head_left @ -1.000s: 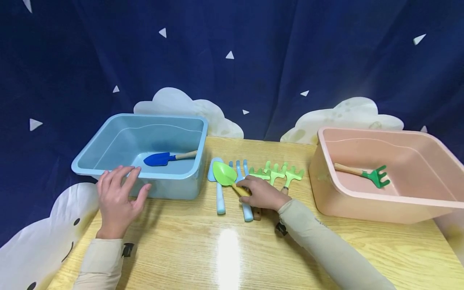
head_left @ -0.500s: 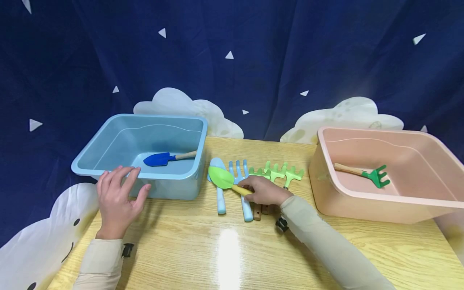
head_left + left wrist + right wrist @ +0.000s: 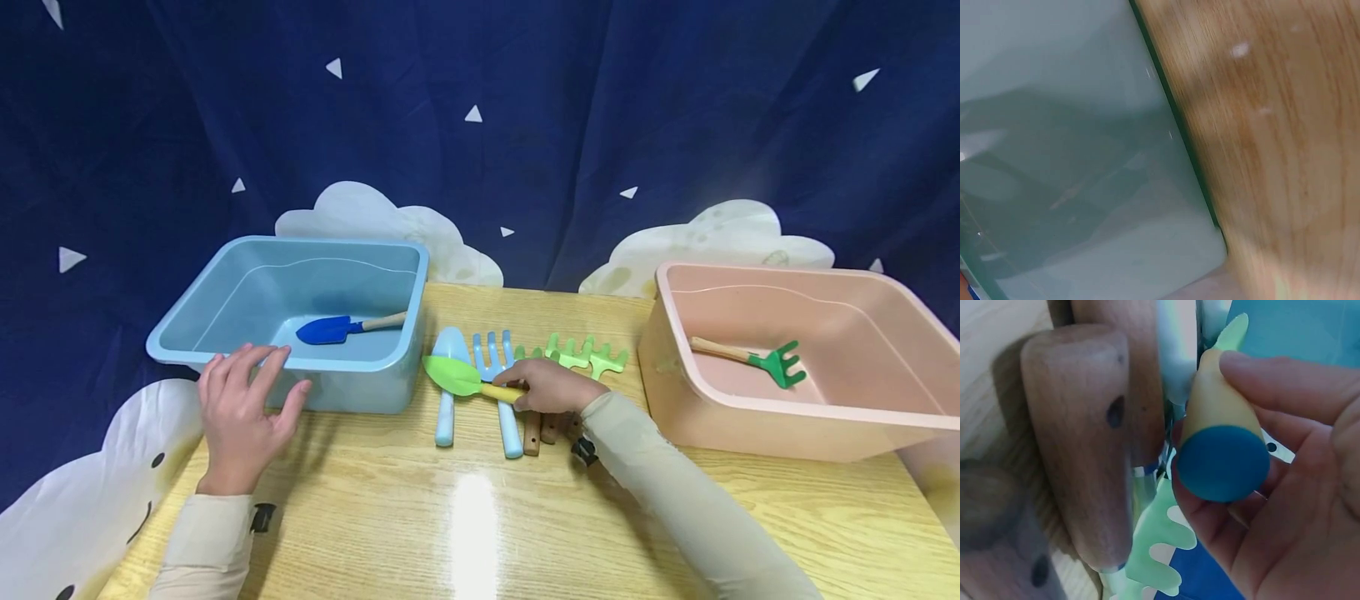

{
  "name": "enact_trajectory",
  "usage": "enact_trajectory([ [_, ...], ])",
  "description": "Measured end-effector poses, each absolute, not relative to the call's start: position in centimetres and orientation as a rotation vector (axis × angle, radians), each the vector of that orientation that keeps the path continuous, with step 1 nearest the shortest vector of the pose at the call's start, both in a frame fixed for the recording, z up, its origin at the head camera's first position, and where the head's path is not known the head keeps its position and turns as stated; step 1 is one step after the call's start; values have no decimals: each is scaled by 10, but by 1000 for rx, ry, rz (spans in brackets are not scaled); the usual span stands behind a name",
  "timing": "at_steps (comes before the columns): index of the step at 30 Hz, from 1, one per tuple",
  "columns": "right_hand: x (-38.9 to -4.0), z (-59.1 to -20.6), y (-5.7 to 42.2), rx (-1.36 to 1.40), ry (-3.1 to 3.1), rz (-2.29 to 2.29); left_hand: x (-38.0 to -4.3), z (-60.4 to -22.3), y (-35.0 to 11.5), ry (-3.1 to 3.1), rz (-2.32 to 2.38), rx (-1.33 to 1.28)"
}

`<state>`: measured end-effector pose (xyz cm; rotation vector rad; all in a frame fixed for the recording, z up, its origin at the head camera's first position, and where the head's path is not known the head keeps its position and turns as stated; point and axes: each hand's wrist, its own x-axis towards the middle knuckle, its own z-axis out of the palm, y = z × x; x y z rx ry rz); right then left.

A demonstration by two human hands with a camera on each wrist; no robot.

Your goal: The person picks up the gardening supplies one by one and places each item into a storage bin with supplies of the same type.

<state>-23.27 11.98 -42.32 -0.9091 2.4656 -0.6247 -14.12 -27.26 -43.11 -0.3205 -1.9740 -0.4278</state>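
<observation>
Over the table (image 3: 360,525), the right hand (image 3: 551,387) pinches a green trowel (image 3: 463,380), the relaxed left hand (image 3: 246,417) apart.

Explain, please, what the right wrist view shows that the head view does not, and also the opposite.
Only the right wrist view shows the flat, round blue end of the tapered yellow handle.

Only the head view shows the person's left hand, the pink rectangular plastic tub, and the dark-green fork with a wooden handle lying in it.

Both show the right hand pinching that handle, some of the leaf-shaped light-green trowel blade, brown wooden handles, a light-green toothed tool head, and the wood-grain table.
</observation>
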Motion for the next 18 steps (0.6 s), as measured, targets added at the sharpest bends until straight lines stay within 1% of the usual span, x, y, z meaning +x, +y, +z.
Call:
enact_trajectory([
  [9,-236,-419,119,-896,2422,-585,-142,-431,-273,-1974,-421,-317],
  [18,-239,-421,123,-867,2329,-663,-142,-431,-273,-1983,-422,-311],
])
